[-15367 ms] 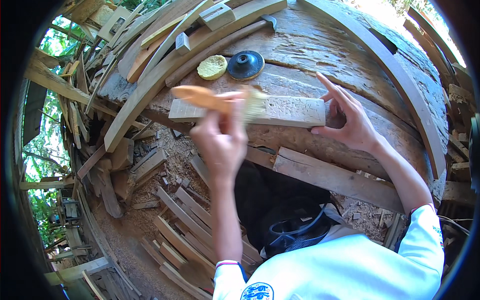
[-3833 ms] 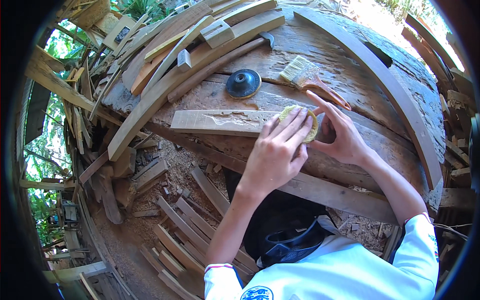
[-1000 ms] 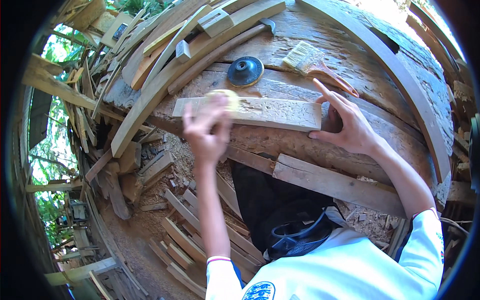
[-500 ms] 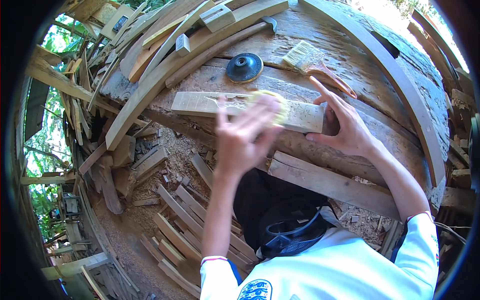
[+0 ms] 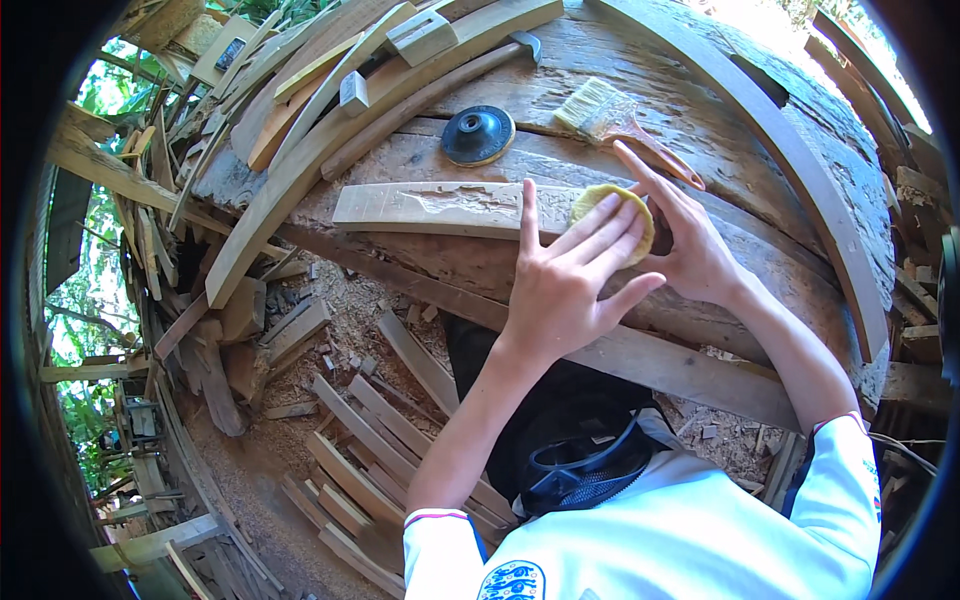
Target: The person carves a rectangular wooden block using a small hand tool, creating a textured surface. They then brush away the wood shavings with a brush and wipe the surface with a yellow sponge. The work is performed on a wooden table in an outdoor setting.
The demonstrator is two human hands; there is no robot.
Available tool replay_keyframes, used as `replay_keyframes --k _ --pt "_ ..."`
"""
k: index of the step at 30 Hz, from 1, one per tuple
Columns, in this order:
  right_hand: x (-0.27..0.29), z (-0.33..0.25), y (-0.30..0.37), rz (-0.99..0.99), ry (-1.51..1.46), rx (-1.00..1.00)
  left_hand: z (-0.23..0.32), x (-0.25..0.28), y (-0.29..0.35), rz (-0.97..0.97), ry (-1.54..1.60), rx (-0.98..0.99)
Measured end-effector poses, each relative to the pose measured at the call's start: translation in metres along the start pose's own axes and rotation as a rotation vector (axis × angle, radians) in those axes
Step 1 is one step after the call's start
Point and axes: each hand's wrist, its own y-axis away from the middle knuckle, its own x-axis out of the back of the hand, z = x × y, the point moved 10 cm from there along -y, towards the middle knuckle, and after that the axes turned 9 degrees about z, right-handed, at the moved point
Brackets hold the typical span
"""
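A pale wooden board (image 5: 400, 205) lies crosswise on the rough timber bench, with its upper face worn and flaking in places. My left hand (image 5: 560, 285) presses a round yellow sanding disc (image 5: 585, 204) onto the right part of that board. The middle fingers lie flat over the disc, while the thumb and one outer finger stick out. At the board's right end, my right hand (image 5: 705, 250) holds it between thumb and fingers, its index finger raised. The disc and my left hand partly hide that end and the right hand's grip.
Beyond the board lie a black backing pad (image 5: 478, 135) and a paintbrush (image 5: 610, 115). Curved planks (image 5: 800, 170) flank the bench (image 5: 690, 70), and a long-handled tool (image 5: 440, 100) rests at its left. Wood strips (image 5: 365, 430) and shavings cover the ground below.
My left hand has slid the sanding disc rightward along the board, close to my right hand. My right hand keeps its place at the board's end. The whole view has shifted slightly.
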Motion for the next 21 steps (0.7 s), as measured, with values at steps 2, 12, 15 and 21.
replay_keyframes --k 2,12,15,21 --pt "-0.001 0.0 -0.001 -0.006 -0.01 0.008 -0.002 0.001 -0.001 -0.009 -0.025 -0.008" --pt "-0.003 -0.017 -0.001 -0.018 0.141 0.049 -0.191 0.153 0.06 0.337 -0.424 0.301" --pt "0.0 -0.016 -0.001 -0.025 0.134 -0.019 -0.152 0.105 0.033 0.237 -0.268 0.288" --pt "0.0 -0.004 -0.001 -0.013 0.028 -0.026 -0.01 0.009 -0.007 -0.073 -0.074 0.007"
